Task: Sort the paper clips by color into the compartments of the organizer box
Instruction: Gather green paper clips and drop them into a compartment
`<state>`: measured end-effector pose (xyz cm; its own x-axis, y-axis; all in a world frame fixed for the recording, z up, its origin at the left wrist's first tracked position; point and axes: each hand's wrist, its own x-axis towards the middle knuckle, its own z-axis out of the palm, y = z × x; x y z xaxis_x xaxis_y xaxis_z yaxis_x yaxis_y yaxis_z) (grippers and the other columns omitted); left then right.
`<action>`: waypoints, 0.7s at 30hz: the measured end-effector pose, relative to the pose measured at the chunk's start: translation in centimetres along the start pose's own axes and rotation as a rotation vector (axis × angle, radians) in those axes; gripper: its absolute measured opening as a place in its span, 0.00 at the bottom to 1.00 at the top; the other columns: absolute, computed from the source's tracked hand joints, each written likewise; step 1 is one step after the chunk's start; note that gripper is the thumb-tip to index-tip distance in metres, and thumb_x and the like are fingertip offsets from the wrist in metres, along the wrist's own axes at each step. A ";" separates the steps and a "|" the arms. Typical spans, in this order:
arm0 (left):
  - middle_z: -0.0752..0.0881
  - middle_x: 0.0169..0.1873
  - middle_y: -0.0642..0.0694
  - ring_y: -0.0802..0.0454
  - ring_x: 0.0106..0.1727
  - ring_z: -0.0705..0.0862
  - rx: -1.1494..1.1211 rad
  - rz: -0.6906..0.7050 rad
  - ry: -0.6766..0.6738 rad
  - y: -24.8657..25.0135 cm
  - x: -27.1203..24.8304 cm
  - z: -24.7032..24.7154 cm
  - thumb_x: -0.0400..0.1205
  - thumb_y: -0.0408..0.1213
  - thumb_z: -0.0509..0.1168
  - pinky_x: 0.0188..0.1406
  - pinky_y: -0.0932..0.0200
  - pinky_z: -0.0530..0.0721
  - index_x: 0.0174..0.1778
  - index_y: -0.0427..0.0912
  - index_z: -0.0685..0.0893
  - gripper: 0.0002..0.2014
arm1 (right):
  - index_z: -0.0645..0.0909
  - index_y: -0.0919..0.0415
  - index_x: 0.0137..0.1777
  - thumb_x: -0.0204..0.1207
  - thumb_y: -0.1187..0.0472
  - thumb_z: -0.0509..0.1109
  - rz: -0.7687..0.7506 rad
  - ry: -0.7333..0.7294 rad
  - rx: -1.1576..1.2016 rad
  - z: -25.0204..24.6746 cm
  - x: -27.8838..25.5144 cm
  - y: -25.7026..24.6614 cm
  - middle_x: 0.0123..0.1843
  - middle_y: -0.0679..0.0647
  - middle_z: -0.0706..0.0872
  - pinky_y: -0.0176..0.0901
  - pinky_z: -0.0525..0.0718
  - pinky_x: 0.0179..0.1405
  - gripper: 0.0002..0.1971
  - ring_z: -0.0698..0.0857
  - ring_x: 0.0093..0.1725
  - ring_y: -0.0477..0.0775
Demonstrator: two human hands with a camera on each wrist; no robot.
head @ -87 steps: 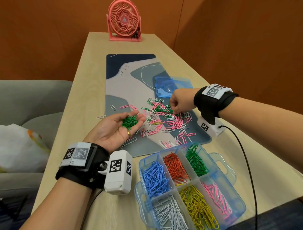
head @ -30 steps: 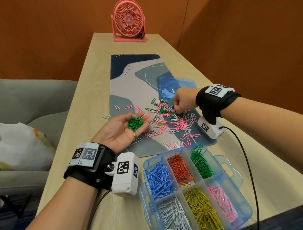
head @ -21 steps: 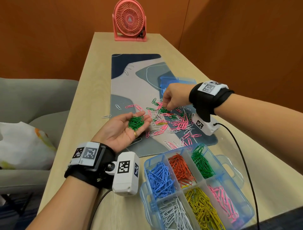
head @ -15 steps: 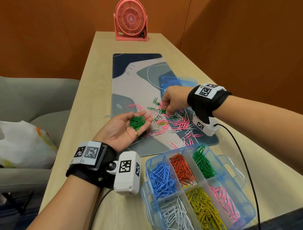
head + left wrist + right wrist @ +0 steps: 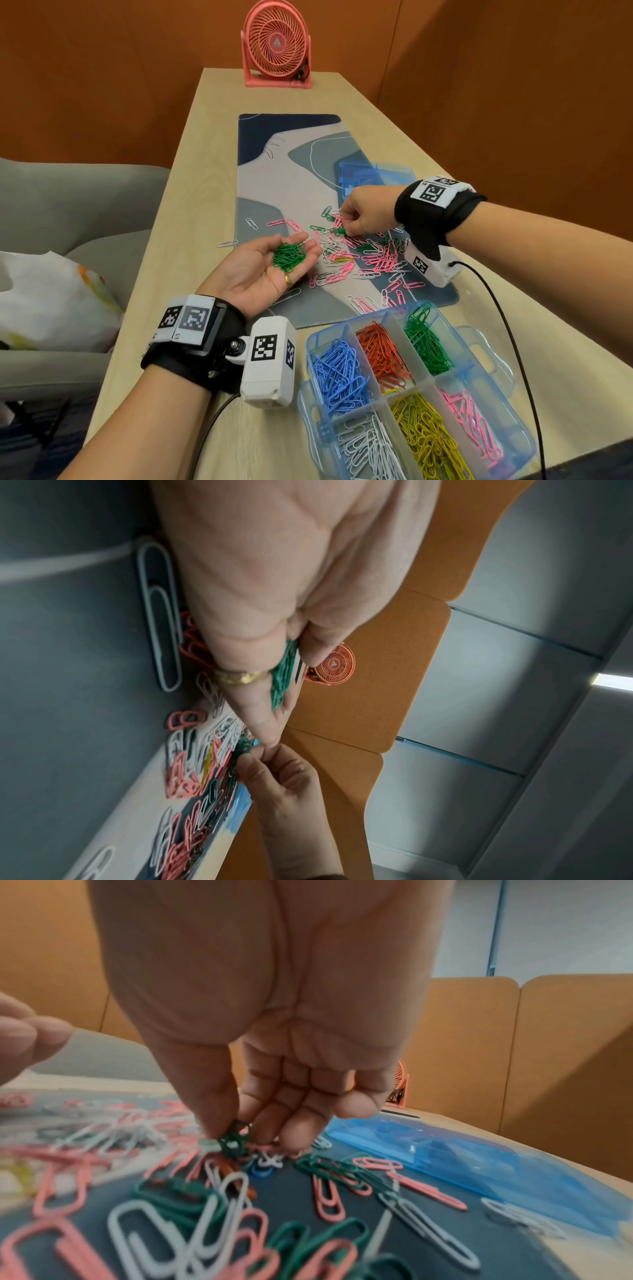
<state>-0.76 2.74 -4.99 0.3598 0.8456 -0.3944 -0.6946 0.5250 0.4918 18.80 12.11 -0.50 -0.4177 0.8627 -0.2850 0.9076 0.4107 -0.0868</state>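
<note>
So, over on the left a grey sofa with a white bag sits beside the wooden table. The left hand is held palm up with relaxed, gently cupped fingers, and a small heap of green clips rests in it — there's a gold ring on one finger. Just past its fingertips, the loose pile of paper clips is spread over the desk mat, mostly pink and white with some green mixed in, plus a yellow one.

The right hand is down over the far side of that pile, thumb and fingertips pinching a green clip that's barely off the mat. Behind it lies the clear blue lid, and a pink fan stands at the far end of the table.

Nearest the camera, right of the left wrist, the organizer box sits open with 6 compartments — blue, orange and green clips in the far row, white, yellow and pink in the near row.
</note>
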 end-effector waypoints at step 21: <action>0.83 0.55 0.28 0.34 0.65 0.80 -0.128 -0.022 -0.043 0.0 0.1 0.2 0.88 0.33 0.51 0.45 0.34 0.83 0.54 0.21 0.78 0.17 | 0.87 0.54 0.55 0.75 0.66 0.74 -0.289 -0.044 0.301 -3.3 -1.5 -6.9 0.41 0.47 0.90 0.31 0.86 0.40 0.11 0.84 0.32 0.34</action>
<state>-0.59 2.84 -4.89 0.4002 0.8389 -0.3688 -0.7590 0.5290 0.3795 13.04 8.96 3.69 -0.6605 0.7086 -0.2483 0.7281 0.5238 -0.4422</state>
